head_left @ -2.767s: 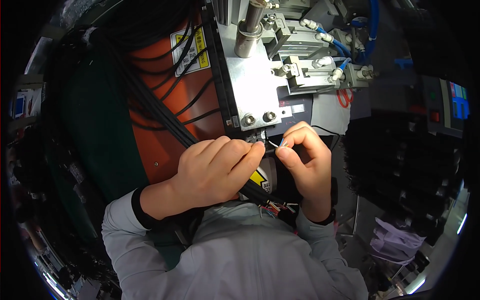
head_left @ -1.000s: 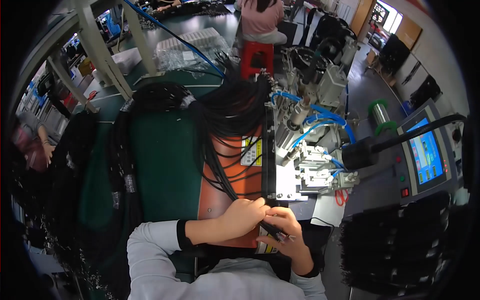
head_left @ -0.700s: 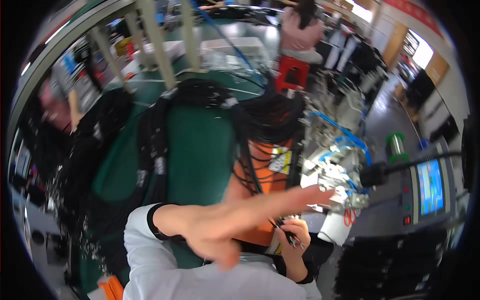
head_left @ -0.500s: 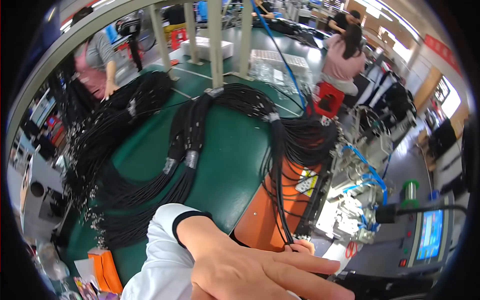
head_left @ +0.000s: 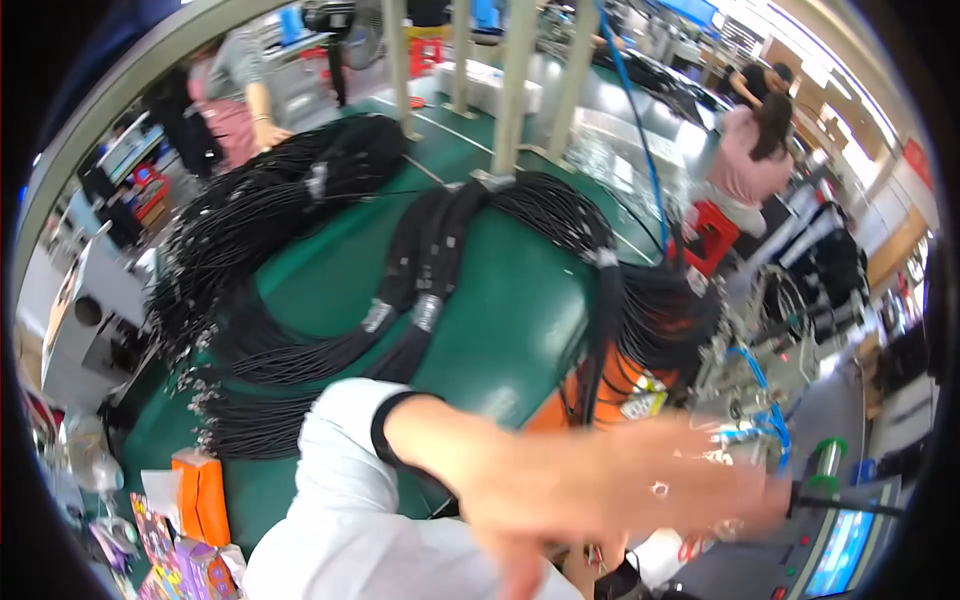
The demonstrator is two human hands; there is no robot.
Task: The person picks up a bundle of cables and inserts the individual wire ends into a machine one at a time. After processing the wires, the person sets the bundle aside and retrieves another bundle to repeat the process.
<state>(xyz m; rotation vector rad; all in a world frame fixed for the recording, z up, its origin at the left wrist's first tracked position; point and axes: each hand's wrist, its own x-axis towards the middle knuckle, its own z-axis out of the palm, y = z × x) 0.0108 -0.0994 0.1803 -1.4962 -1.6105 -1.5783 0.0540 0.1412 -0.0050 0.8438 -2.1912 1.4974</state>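
Observation:
My left hand, in a white sleeve with a dark cuff, stretches to the right across the front of the view. It is smeared by motion. Its fingers look extended, its thumb points down, and nothing shows in its grasp. Below it, part of my right hand shows by the lower edge; its fingers are mostly hidden, so what they hold cannot be made out. Beyond the left hand, a bundle of black cables hangs over an orange board, partly covered by that hand.
More taped black cable bundles and a large cable heap lie on the green table. Metal posts rise at the back. A machine with blue tubes and a screen stand right. Co-workers sit beyond.
My left hand has swung up and to the right, toward the machine. The right hand is now more hidden beneath it. The whole view has shifted, with the table scene sitting further right.

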